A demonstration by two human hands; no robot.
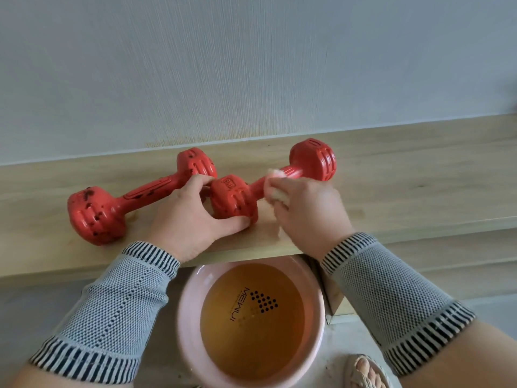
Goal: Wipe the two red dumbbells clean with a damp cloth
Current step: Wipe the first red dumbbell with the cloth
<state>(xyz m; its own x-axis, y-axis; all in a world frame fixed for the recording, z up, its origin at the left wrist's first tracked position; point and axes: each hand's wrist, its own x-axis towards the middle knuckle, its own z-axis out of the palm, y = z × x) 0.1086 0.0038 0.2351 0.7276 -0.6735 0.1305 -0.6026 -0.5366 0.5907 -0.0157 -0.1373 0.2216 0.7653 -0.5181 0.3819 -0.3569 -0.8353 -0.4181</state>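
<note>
pink basin (pixel 316 326) below wooden ledge (pixel 419 175)

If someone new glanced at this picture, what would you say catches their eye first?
Two red dumbbells on the pale wooden ledge by the wall: the left dumbbell is speckled with dark grime, while the right dumbbell looks cleaner. The left hand grips its near head and the right hand presses a cloth on its handle. Below, a pink basin holds brownish water.
</note>
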